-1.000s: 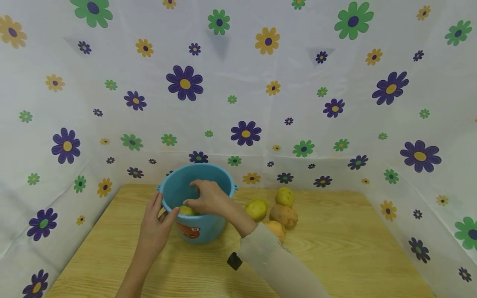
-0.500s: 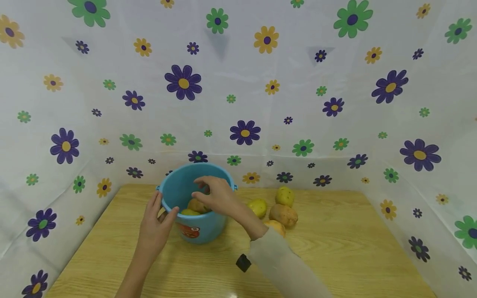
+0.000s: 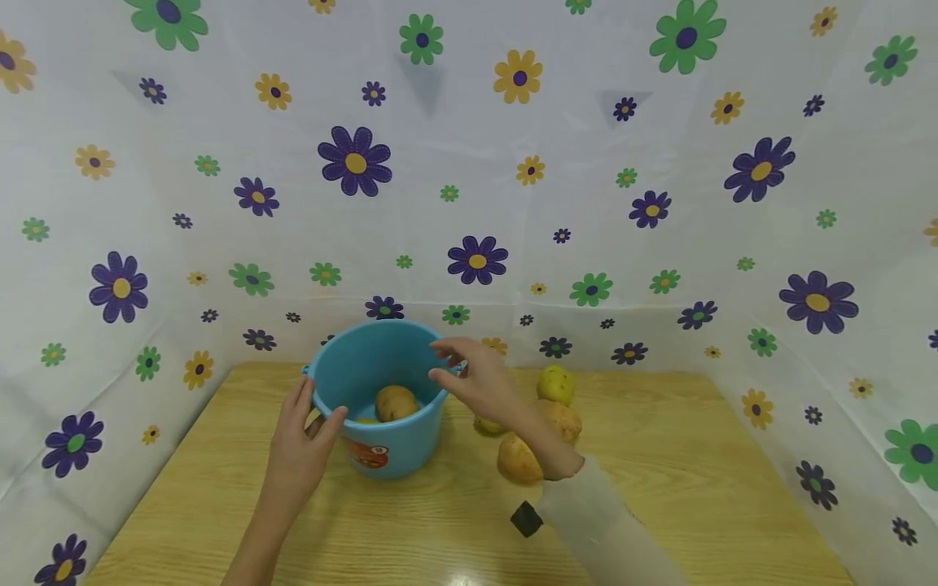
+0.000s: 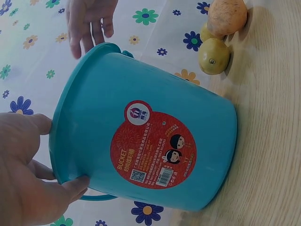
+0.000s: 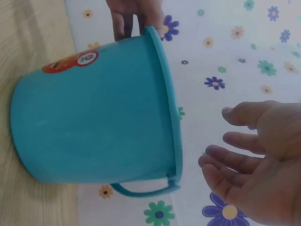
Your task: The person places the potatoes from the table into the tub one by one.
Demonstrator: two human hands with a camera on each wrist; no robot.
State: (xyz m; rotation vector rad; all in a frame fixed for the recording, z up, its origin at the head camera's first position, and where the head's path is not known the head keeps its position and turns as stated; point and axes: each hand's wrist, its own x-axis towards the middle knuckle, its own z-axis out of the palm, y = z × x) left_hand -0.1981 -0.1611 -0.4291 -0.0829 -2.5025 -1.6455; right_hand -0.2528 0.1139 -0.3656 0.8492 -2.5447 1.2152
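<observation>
A blue plastic bucket [image 3: 399, 452] stands on the table, tilted in neither wrist view's sense of falling. My left hand [image 3: 296, 448] grips its near left rim, thumb and fingers on either side of the edge. Inside the bucket lies a brown potato [image 3: 396, 403], with a yellow-green fruit [image 3: 366, 421] mostly hidden by the near wall. Over the right rim hovers my right hand [image 3: 484, 387], fingers loosely bent and holding nothing. The right wrist view shows this right hand [image 5: 263, 160] apart from the bucket's rim, its palm bare.
Right of the bucket lie a brown potato [image 3: 520, 458], another potato [image 3: 563, 419] and a yellow-green fruit [image 3: 555, 385]. A second yellow-green fruit [image 3: 489, 426] is partly behind my right hand. A flowered cloth [image 3: 601, 244] hangs behind the wooden table [image 3: 689, 488].
My right hand has come up out of the bucket and moved right, over its rim. The brown potato inside is now in plain view. My left hand stays on the rim.
</observation>
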